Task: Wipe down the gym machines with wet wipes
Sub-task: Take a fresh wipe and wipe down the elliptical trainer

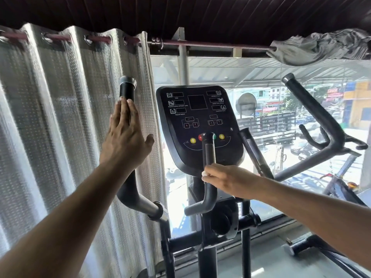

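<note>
Elliptical machine [208, 217], one unit, stood before a large window [301, 117], its black console [198, 125] centre-frame and facing the person. Left moving handlebar [126, 91] rose at frame left, just in front of a pale dotted curtain [60, 117]; the left hand [125, 135] lay flat against this bar, fingers straight and together, thumb out to the side. Short inner grip [209, 155] stood upright in front of the console's lower edge, covering part of the button row; the right hand [226, 180] was curled around it low down, with a small white scrap, apparently a wet wipe [204, 173], showing at the fingertips. Right moving handlebar [313, 109] angled away at upper right, well apart from both hands. A second inner grip [254, 151] stood just right of the console. Curtain rod [210, 45] ran along the top, a grey cloth [325, 47] bunched over its right end. Open room lay between the console and the right handlebar; the curtain crowded the left side. Console legends readable: "ROTATIONAL SPEED", "RESISTANCE"; other labels too small to read. Buttons: two yellow, one red, and one green partly hidden by the grip. Street and shopfronts showed through the glass, signs illegible.
</note>
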Tool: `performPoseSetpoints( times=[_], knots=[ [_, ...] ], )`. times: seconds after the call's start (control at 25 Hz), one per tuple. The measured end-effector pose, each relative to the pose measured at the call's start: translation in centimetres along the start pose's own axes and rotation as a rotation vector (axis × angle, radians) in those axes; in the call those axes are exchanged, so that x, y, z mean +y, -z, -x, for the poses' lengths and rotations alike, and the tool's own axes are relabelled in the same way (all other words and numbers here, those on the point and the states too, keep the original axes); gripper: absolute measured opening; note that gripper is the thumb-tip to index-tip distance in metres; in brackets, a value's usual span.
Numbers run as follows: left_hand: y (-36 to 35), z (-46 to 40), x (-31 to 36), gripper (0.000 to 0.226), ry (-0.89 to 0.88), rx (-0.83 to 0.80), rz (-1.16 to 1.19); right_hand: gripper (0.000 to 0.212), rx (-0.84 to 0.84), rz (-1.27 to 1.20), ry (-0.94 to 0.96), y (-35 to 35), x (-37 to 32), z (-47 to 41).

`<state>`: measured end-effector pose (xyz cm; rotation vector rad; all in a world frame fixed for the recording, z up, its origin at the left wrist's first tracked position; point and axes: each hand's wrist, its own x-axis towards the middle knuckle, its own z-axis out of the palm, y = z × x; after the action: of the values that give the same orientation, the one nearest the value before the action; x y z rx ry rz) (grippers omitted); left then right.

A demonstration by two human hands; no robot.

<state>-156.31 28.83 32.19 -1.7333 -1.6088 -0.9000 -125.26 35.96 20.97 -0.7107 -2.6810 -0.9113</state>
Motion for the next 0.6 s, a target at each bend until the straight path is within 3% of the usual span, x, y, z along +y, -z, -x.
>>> performPoseSetpoints(
  times=[0.08, 0.24, 0.4, 0.6],
  knots=[
    [0.1, 0.2, 0.1, 0.098, 0.005, -0.008, -0.01, 0.04, 0.085, -0.053, -0.077, -0.3, 1.2, 0.2],
    [0.5, 0.4, 0.4, 0.098, -0.001, -0.005, 0.027, 0.031, 0.459, -0.203, -0.478, 0.7, 4.4, -4.5],
    [0.7, 0.7, 0.6, 0.101, 0.004, -0.012, 0.056, 0.025, 0.817, -0.515, -0.784, -1.2, -0.7, -4.1],
    [0.8, 0.8, 0.8, 0.097, 0.031, 0.008, 0.105, 0.023, 0.886, -0.799, -1.017, -4.7, -8.9, 0.7]
  ],
)
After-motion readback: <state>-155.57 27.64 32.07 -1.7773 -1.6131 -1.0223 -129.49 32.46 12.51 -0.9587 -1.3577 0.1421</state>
